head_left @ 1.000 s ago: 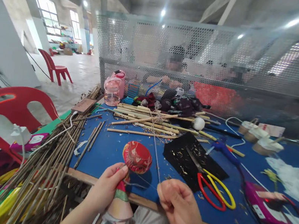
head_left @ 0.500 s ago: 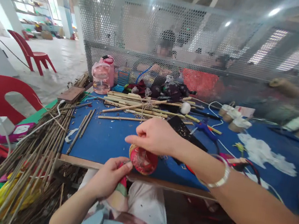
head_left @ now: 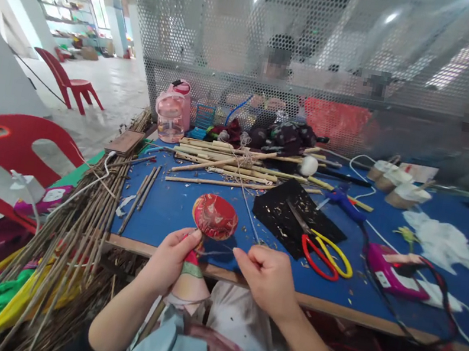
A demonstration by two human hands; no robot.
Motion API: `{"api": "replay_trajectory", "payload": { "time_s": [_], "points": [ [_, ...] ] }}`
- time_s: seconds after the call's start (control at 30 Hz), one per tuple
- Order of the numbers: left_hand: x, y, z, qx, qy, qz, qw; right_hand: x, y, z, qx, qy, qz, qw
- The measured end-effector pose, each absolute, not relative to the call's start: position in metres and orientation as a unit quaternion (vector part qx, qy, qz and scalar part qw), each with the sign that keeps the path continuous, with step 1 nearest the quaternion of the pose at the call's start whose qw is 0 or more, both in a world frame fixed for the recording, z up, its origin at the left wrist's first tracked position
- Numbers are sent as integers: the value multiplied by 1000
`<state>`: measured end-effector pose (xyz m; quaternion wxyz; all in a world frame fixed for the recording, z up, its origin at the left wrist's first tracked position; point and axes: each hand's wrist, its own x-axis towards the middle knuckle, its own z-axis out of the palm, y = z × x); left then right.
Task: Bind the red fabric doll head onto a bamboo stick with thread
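From where I stand, the work is held just above the near edge of the blue tabletop (head_left: 183, 212): a rounded piece of red patterned cloth (head_left: 215, 217) on a narrow neck, with a flaring cloth skirt (head_left: 188, 289) of red, green and cream hanging below. The left hand (head_left: 170, 257) has its grip narrow, thumb and fingers pinching that neck, probably so the rounded top stays steady and clear of the fingers. The right hand (head_left: 268, 276) has its fingers folded in tight, apparently on the thin grey cord (head_left: 249, 208) that slopes down from the pile of pale bamboo sticks (head_left: 227, 165); a slack loop of it seems to span the gap between the hands. Perhaps the cord is kept close so it pays out easily.

The large scissors with red and yellow handles (head_left: 318, 252) lie on a black cloth sheet (head_left: 275, 215), handles toward the person, likely for easy reach.

The left thumb and fingers cover the neck, so I can't see how the cord meets it. The loop is blurred, and its end inside the right fist is hidden. The people behind the perforated metal screen (head_left: 236, 26) are hard to make out.
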<state>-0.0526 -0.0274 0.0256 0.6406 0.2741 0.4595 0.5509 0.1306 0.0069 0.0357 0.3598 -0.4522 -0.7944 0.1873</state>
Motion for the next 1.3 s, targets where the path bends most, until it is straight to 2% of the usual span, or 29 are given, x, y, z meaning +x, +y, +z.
{"api": "replay_trajectory", "payload": {
  "time_s": [0.07, 0.17, 0.3, 0.4, 0.47, 0.5, 0.6, 0.67, 0.73, 0.87, 1.0, 1.17, 1.3],
  "points": [
    [-51, -28, 26, 247, 451, 552, 656, 133, 10, 25, -475, -770, 245, 348],
    [-50, -35, 30, 197, 409, 539, 710, 137, 25, 15, -456, -745, 398, 280],
    [-40, -50, 33, 231, 343, 421, 808, 135, 73, 28, -304, -746, 585, 95],
    [-26, -53, 26, 287, 327, 329, 838, 119, 103, 71, -281, -784, 552, -41],
    [-20, -48, 19, 311, 334, 325, 828, 106, 104, 112, -271, -846, 453, -70],
    [-19, -44, 17, 325, 348, 347, 808, 102, 97, 133, -268, -875, 397, -69],
    [-28, -33, 17, 357, 417, 464, 695, 102, 54, 171, -311, -920, 227, 74],
    [-40, -28, 21, 355, 451, 519, 633, 112, 25, 167, -347, -916, 153, 128],
    [-50, -25, 26, 338, 465, 541, 614, 126, 8, 142, -409, -891, 127, 152],
    [-56, -26, 34, 289, 453, 563, 628, 144, 8, 80, -450, -843, 219, 198],
    [-52, -30, 39, 261, 413, 564, 666, 148, 15, 45, -457, -792, 298, 274],
    [-47, -26, 29, 219, 308, 484, 789, 145, 32, 31, -450, -746, 363, 331],
    [-35, -17, 11, 184, 199, 362, 892, 142, 51, 38, -334, -780, 395, 353]
  ]
}}
